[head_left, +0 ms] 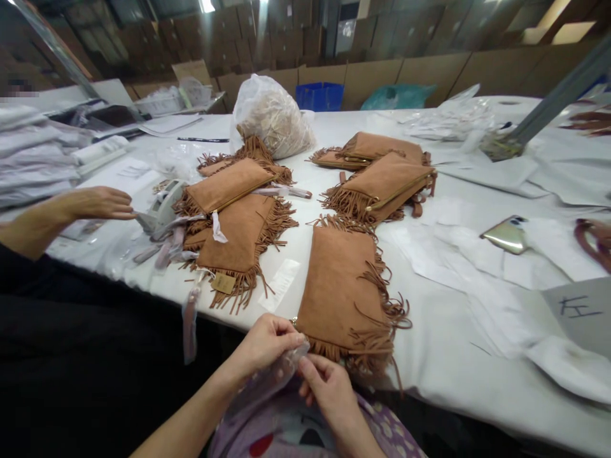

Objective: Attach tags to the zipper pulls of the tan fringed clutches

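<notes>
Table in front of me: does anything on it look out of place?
A plastic-wrapped strap dangles over the near edge of the table, below the tagged tan pouch; odd, since that pouch lies on top. A phone also looks stray, lying among white sheets on the right.

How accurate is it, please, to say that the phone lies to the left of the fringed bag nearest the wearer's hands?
Only the side is wrong: the head view shows the phone lying to the right of that fringed bag.
</notes>
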The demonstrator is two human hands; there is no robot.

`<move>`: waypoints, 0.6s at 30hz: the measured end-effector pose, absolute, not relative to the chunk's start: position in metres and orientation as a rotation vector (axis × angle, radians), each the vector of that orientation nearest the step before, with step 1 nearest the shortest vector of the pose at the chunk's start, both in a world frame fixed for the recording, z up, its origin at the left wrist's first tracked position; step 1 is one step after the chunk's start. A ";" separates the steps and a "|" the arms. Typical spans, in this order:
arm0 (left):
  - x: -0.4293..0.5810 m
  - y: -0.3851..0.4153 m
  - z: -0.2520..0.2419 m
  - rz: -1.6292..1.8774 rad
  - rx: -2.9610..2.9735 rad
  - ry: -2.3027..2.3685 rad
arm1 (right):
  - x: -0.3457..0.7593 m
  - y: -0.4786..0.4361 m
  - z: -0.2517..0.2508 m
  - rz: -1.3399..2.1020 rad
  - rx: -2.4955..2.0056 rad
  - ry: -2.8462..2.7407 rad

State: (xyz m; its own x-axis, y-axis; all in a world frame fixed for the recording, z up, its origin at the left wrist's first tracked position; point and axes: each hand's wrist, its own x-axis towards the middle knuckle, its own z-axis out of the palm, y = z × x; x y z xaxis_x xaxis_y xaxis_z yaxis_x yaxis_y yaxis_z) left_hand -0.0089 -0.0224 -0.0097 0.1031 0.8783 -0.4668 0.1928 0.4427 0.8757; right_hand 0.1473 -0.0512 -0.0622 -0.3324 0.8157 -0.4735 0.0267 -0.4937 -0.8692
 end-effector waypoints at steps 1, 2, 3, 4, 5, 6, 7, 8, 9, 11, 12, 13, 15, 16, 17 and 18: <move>-0.008 -0.021 -0.008 0.666 1.069 1.381 | 0.145 -0.049 -0.063 1.938 -1.301 -1.057; -0.007 -0.019 -0.007 0.670 1.111 1.360 | 0.142 -0.045 -0.062 1.983 -1.256 -0.992; -0.007 -0.018 -0.006 0.685 1.146 1.352 | 0.140 -0.042 -0.061 2.017 -1.221 -0.926; -0.008 -0.018 -0.006 0.716 1.168 1.361 | 0.138 -0.039 -0.060 2.039 -1.199 -0.863; -0.009 -0.018 -0.006 0.759 1.177 1.382 | 0.136 -0.037 -0.058 2.054 -1.187 -0.815; -0.011 -0.019 -0.007 0.802 1.175 1.406 | 0.135 -0.036 -0.056 2.053 -1.187 -0.786; -0.013 -0.022 -0.009 0.836 1.166 1.424 | 0.134 -0.035 -0.055 2.040 -1.195 -0.770; -0.015 -0.026 -0.011 0.852 1.154 1.426 | 0.133 -0.035 -0.054 2.024 -1.205 -0.763; -0.017 -0.031 -0.014 0.842 1.146 1.403 | 0.133 -0.035 -0.053 2.011 -1.211 -0.760; -0.019 -0.043 -0.021 0.763 1.121 1.299 | 0.131 -0.036 -0.054 2.003 -1.210 -0.758; -0.018 -0.049 -0.024 0.721 1.087 1.241 | 0.131 -0.035 -0.054 2.004 -1.207 -0.762; -0.018 -0.053 -0.027 0.688 1.035 1.199 | 0.130 -0.035 -0.055 2.007 -1.206 -0.775; -0.015 -0.059 -0.032 0.682 0.882 1.184 | 0.129 -0.034 -0.055 2.001 -1.222 -0.834; -0.014 -0.059 -0.034 0.717 0.808 1.202 | 0.129 -0.033 -0.055 1.986 -1.244 -0.877; -0.013 -0.058 -0.035 0.765 0.764 1.226 | 0.130 -0.032 -0.054 1.960 -1.275 -0.929; -0.013 -0.056 -0.036 0.816 0.750 1.250 | 0.130 -0.031 -0.053 1.923 -1.313 -0.992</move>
State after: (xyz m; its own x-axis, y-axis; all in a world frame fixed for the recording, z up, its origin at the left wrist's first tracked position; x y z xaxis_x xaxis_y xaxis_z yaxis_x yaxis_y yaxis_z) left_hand -0.0129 -0.0558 -0.0360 0.1215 0.8555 -0.5033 -0.1169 0.5159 0.8486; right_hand 0.1302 -0.0310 -0.0527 -0.3297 0.8055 -0.4924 -0.0656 -0.5398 -0.8392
